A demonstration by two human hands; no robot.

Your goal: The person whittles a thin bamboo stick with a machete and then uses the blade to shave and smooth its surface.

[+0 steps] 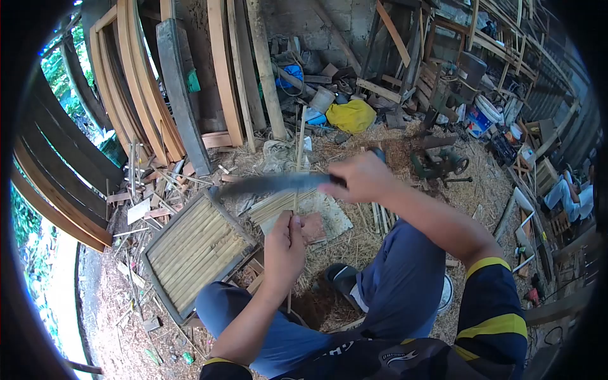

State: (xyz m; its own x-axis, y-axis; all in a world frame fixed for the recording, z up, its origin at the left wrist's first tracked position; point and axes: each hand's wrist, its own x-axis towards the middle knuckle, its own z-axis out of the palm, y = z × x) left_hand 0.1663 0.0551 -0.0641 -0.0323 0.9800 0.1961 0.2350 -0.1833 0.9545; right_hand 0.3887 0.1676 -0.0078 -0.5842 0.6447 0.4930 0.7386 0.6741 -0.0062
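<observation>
My right hand [362, 177] is closed round the dark handle of a machete [272, 184]. Its long blade points left and crosses in front of a thin bamboo strip [299, 152]. My left hand [284, 247] grips that strip, which stands nearly upright, its upper end rising past the blade and its lower part showing below my fist. Beyond my left hand, a bundle of thin strips [269, 210] lies by a pale board [334, 215] on the ground. Left of my knee is a framed bamboo-slat panel [195, 250].
Wood shavings [468, 209] and offcuts cover the ground. Tall planks [225, 69] lean at the back left. A yellow sack [351, 116] lies among clutter, with a metal vise [437, 164] to its right. Another person [570, 196] sits at the far right.
</observation>
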